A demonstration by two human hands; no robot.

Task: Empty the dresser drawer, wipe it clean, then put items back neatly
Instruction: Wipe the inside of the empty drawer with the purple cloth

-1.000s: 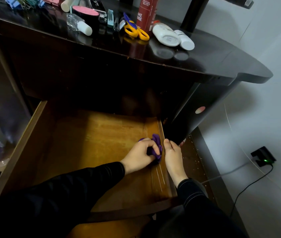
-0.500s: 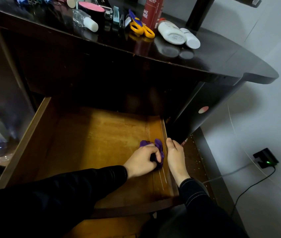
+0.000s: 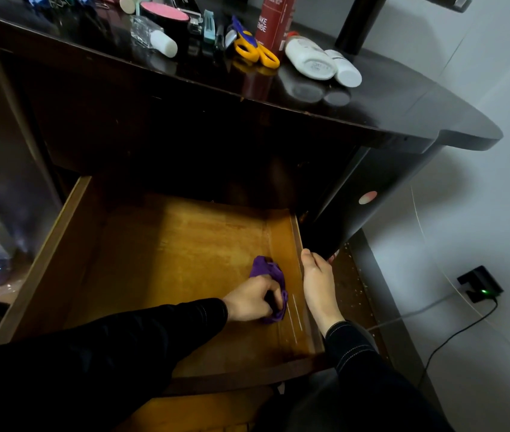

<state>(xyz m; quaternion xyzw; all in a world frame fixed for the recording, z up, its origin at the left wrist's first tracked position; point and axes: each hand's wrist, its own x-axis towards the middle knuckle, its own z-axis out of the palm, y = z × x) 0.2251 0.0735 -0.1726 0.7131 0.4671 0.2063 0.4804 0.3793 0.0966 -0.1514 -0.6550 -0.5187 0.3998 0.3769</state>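
Purple cloth [image 3: 267, 269], bunched, long axis front-to-back, is gripped by left hand [image 3: 250, 302]; drawer [image 3: 185, 244] wall is clasped by right hand [image 3: 319, 285].

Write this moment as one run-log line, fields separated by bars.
step: wipe | left hand: grips purple cloth on drawer floor | right hand: rests on drawer right wall

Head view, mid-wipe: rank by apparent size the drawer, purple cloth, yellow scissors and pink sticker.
1. drawer
2-3. purple cloth and yellow scissors: alike; the left hand hides part of the nearer cloth.
4. pink sticker
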